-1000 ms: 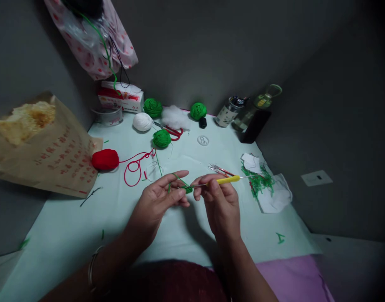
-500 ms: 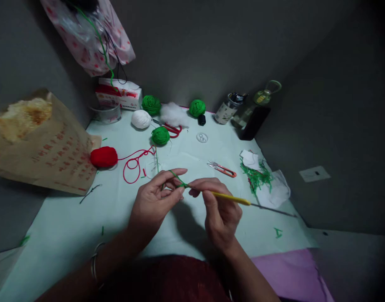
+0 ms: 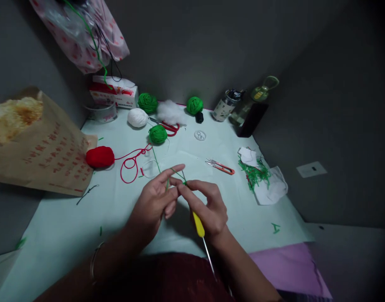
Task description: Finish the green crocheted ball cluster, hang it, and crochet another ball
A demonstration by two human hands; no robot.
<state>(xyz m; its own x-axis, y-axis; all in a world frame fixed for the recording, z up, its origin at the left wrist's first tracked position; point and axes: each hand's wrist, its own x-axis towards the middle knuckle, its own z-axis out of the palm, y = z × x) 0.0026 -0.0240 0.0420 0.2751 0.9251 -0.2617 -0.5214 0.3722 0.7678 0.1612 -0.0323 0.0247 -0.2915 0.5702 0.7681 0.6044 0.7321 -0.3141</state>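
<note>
- While your left hand (image 3: 156,201) pinched the green yarn strand (image 3: 176,173) between thumb and fingers, its index finger stayed raised, probably to keep the strand taut.
- Your right hand (image 3: 208,207) had its grip closed on the yellow-handled crochet hook (image 3: 198,224); the tip met the yarn at your fingertips and the shaft pointed back toward 6 o'clock, at your body.
- That strand ran off toward 11 o'clock to the nearest green yarn ball (image 3: 158,134), which lay loose on the bench (image 3: 69,226), likely so it could feed freely.
- You had three green balls in all: that one, one (image 3: 147,102) at 11 o'clock by the wall, and one (image 3: 194,105) at 12 o'clock.
- One white ball (image 3: 137,117) and one red ball (image 3: 99,157) sat at 10 to 11 o'clock, the red one trailing a looped tail.
- Two cutters lay within reach: orange thread snips (image 3: 220,167) at 1 o'clock and red scissors (image 3: 170,126) near 12 o'clock.
- One heap of green yarn clippings (image 3: 255,173) rested on white paper at 2 o'clock, seemingly kept clear of the work.
</note>
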